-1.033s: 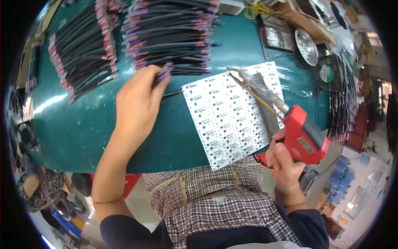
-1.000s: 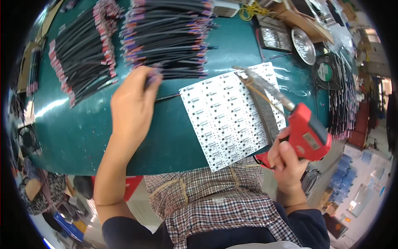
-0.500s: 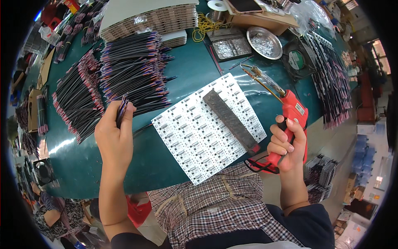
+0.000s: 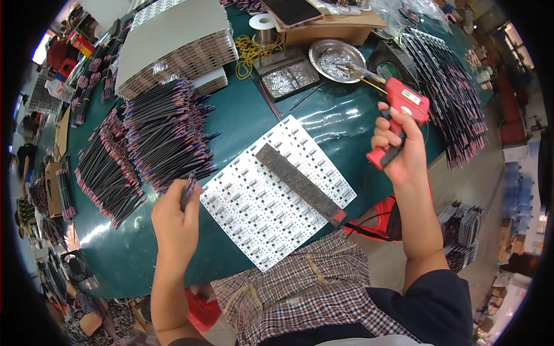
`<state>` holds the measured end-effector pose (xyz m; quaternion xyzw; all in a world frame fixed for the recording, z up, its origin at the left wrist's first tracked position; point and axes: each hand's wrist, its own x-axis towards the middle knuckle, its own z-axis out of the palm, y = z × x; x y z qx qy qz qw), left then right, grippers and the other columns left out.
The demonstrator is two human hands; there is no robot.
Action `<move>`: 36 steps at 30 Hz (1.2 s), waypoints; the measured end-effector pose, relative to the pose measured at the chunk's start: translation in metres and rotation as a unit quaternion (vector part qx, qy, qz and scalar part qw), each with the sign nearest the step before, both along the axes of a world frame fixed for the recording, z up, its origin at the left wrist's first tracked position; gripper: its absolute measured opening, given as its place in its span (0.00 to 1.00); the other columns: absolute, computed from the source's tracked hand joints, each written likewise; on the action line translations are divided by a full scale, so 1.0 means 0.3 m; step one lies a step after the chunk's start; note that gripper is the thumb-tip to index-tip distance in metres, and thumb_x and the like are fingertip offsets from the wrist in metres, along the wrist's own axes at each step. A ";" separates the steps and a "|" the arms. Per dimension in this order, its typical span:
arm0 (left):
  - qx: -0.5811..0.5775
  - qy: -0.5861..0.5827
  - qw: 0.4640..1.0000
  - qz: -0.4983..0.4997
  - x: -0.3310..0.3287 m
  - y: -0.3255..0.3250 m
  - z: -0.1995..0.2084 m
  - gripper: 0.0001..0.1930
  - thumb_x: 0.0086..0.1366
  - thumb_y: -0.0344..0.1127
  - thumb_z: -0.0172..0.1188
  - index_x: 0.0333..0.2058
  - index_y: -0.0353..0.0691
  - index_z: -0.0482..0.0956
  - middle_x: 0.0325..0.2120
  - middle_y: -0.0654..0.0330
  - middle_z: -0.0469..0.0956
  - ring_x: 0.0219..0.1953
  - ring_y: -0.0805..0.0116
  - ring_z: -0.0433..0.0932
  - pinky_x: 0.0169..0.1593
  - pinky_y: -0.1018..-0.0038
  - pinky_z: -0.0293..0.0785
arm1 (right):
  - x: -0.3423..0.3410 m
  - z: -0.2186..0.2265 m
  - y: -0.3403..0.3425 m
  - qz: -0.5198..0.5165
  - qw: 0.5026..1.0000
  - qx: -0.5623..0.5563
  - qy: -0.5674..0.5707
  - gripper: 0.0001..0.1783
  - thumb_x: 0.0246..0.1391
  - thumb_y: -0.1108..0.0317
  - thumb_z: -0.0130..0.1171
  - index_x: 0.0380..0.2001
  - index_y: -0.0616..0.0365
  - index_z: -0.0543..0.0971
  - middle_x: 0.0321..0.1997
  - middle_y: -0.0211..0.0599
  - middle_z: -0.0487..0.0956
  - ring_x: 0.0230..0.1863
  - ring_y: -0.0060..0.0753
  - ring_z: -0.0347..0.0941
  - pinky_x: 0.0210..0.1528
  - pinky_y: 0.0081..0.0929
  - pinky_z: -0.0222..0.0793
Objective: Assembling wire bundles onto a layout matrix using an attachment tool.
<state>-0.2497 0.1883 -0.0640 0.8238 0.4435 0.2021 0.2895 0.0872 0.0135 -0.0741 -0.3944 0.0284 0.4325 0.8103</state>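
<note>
Glossy green tabletop [image 4: 236,124] bears 1 white rectangular circuit panel [image 4: 248,207]; left of it, left hand [image 4: 175,222] pinches dark wires [image 4: 187,191]; right, right hand [image 4: 408,147] curls fingers round red soldering gun [image 4: 407,101], pale floor [image 4: 453,190] beyond.

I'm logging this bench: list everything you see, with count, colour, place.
Table: 1, green, centre
Patterned sheet: 1, white, table front
Bar: 1, dark, on sheet
Soldering gun: 1, red, right
Cable piles: several, black, left and right
Panels: many, grey, back left
Large spool: 1, white, back
Cord: 1 tangle, yellow, beside spool
Tray: 1, dark, near cord
Dish: 1, silver, right of tray
Fan: 1 clear, black, beside dish
Large box: 1, brown, back
Phone: 1, black, back
Apron: 1, checked, front
Left hand: 1, bare, holding dark bundle
Right hand: 1, bare, holding gun
</note>
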 end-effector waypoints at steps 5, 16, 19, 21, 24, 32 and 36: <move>-0.043 0.023 0.999 0.008 0.023 -0.014 0.007 0.08 0.68 0.33 0.59 0.34 0.33 0.78 0.16 0.56 0.67 0.18 0.68 0.62 0.27 0.71 0.62 | 0.045 -0.021 0.086 0.000 1.000 -0.001 -0.002 0.13 0.60 0.69 0.60 0.45 0.64 0.76 0.29 0.33 0.73 0.21 0.15 0.61 0.29 0.21 0.64; -0.054 0.073 0.996 0.011 -0.013 0.021 -0.021 0.07 0.67 0.31 0.58 0.38 0.33 0.79 0.28 0.50 0.82 0.29 0.63 0.81 0.35 0.70 0.74 | 0.053 -0.061 0.173 0.029 0.995 0.041 0.080 0.12 0.62 0.74 0.58 0.45 0.70 0.75 0.28 0.29 0.68 0.21 0.14 0.60 0.27 0.15 0.61; -0.055 0.081 0.995 -0.034 0.011 0.028 -0.045 0.11 0.66 0.36 0.58 0.43 0.38 0.80 0.34 0.46 0.82 0.38 0.44 0.82 0.41 0.59 0.77 | 0.147 -0.121 0.086 0.051 0.994 0.064 0.075 0.18 0.67 0.68 0.56 0.53 0.72 0.72 0.30 0.27 0.64 0.24 0.13 0.60 0.28 0.13 0.61; -0.086 0.084 0.992 -0.034 0.038 0.026 -0.053 0.11 0.66 0.39 0.59 0.42 0.38 0.79 0.31 0.46 0.82 0.36 0.43 0.81 0.40 0.57 0.76 | 0.250 -0.157 0.013 0.066 0.989 0.102 0.082 0.19 0.68 0.69 0.56 0.55 0.72 0.71 0.32 0.27 0.65 0.26 0.14 0.59 0.29 0.11 0.62; -0.071 0.079 0.994 -0.035 0.002 0.013 -0.042 0.12 0.67 0.40 0.59 0.41 0.38 0.79 0.30 0.50 0.82 0.34 0.46 0.81 0.38 0.56 0.75 | 0.252 -0.156 0.011 0.042 0.997 0.050 0.030 0.20 0.66 0.69 0.58 0.57 0.71 0.71 0.36 0.30 0.68 0.26 0.15 0.58 0.30 0.11 0.63; -0.028 0.036 0.999 -0.004 -0.085 -0.001 -0.059 0.13 0.68 0.42 0.59 0.40 0.37 0.79 0.29 0.51 0.81 0.33 0.47 0.80 0.38 0.57 0.75 | 0.286 -0.155 0.033 0.070 0.996 0.062 -0.010 0.17 0.67 0.70 0.56 0.54 0.69 0.72 0.34 0.35 0.70 0.25 0.16 0.58 0.27 0.12 0.63; -0.042 0.042 0.998 0.003 -0.104 -0.002 -0.041 0.13 0.69 0.42 0.58 0.39 0.36 0.79 0.28 0.49 0.81 0.33 0.45 0.80 0.37 0.56 0.75 | 0.316 -0.180 0.072 0.064 0.995 0.067 -0.022 0.16 0.67 0.71 0.55 0.53 0.69 0.73 0.34 0.35 0.71 0.23 0.15 0.57 0.25 0.11 0.62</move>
